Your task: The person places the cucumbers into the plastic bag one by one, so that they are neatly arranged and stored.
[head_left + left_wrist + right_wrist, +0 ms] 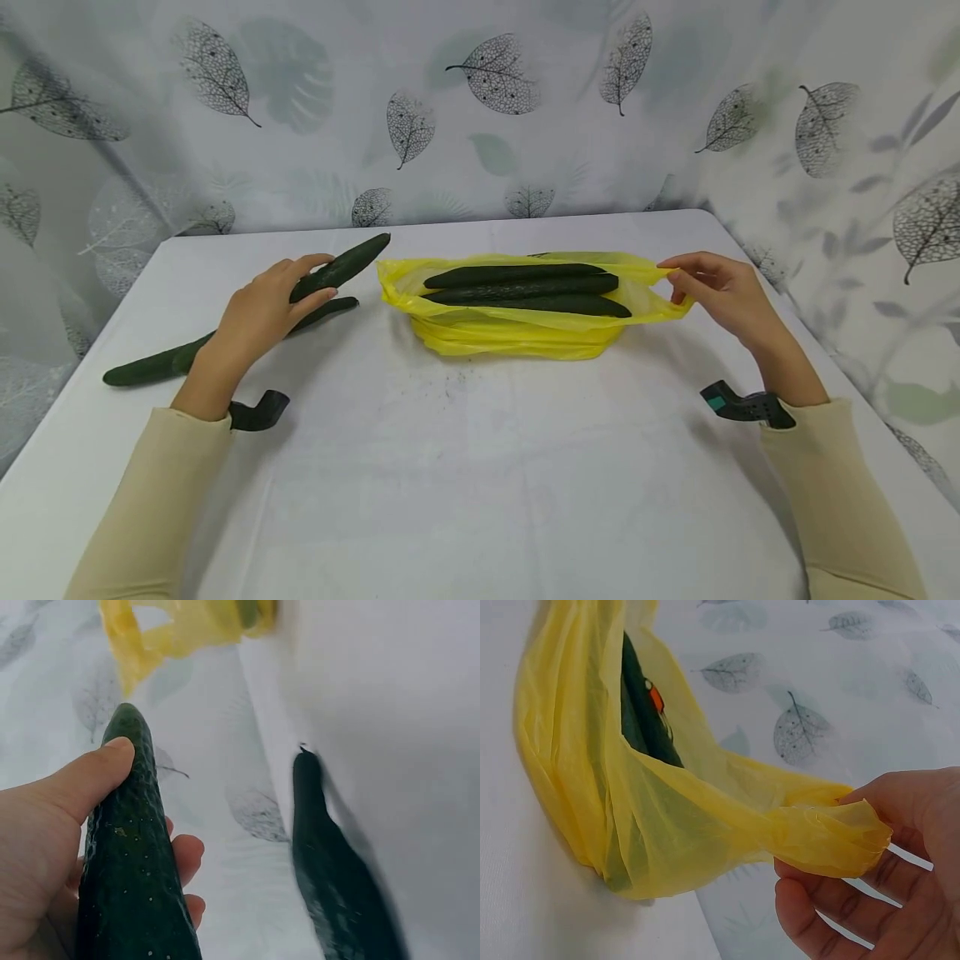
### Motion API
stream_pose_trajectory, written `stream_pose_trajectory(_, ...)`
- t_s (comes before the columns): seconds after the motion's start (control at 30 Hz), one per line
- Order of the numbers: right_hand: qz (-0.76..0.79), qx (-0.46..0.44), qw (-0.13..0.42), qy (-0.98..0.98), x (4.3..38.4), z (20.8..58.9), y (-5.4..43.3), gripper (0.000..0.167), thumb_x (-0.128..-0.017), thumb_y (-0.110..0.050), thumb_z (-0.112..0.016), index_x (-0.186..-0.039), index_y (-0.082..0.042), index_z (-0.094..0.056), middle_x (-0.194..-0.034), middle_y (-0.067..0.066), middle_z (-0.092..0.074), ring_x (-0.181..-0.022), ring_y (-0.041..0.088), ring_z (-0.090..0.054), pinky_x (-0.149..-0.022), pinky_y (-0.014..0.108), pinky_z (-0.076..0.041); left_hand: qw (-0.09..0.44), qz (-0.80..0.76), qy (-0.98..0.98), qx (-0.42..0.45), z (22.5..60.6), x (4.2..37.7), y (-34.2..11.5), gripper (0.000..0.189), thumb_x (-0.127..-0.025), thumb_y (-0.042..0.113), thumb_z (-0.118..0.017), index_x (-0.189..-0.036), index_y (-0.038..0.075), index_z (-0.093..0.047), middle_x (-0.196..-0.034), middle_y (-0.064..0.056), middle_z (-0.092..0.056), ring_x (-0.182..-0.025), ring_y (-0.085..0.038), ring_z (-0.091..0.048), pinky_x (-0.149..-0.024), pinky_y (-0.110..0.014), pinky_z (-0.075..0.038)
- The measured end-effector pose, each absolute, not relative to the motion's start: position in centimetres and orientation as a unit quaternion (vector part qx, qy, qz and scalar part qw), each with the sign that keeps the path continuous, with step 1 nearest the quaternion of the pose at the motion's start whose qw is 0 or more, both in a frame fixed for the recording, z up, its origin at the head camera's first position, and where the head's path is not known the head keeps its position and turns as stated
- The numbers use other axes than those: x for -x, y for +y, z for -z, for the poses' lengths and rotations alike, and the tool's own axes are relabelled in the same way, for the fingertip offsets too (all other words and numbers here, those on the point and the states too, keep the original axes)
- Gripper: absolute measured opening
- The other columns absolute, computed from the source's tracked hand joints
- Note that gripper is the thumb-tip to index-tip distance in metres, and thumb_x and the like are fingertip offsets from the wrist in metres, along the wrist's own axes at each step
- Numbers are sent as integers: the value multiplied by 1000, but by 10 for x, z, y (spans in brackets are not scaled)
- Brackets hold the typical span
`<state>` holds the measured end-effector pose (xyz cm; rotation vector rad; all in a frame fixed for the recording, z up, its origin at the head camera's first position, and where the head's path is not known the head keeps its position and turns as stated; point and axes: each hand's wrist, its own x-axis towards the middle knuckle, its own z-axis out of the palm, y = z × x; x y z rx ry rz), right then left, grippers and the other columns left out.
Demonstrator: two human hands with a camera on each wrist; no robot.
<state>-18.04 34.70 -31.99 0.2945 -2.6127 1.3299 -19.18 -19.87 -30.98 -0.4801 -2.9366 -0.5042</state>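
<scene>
My left hand (258, 312) grips a dark green cucumber (347, 265), tilted with its far tip pointing up toward the yellow bag. In the left wrist view the thumb lies along the top of this cucumber (131, 855) and the fingers curl beneath. Under that hand, a second cucumber (146, 369) lies on the table, partly hidden by the hand. A yellow plastic bag (517, 340) lies open at the table's centre, with three cucumbers (522, 289) side by side in its mouth. At the bag's right end, my right hand (723, 300) pinches its gathered handle (825, 840) and holds it stretched outward.
The white-covered table (480, 467) ends at a leaf-printed curtain (315, 167) behind and at the right. Small dark specks (450, 383) are scattered on the cloth in front of the bag. An orange mark (656, 700) shows by a cucumber inside the bag.
</scene>
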Motion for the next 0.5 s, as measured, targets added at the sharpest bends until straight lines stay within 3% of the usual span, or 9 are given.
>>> stream_pose_trajectory(0.27, -447, -103, 97, -883, 179, 320, 347, 28, -99, -14, -59, -120, 4, -64, -75, -8, -62, -72, 7, -58, -71, 10, -47, 89, 162, -963, 194, 291, 195, -173, 51, -99, 37, -58, -145, 21, -44, -125, -20, -57, -106, -42, -57, -78, -60, -48)
stream_pose_trajectory(0.5, -444, -105, 99, -884, 179, 319, 346, 28, -99, -14, -59, -119, 5, -64, -75, -7, -62, -71, 8, -58, -70, 10, -47, 103, 160, -955, 227, 273, 193, -145, 52, -96, 31, -64, -145, 21, -47, -121, -17, -59, -93, -36, -61, -71, -54, -51)
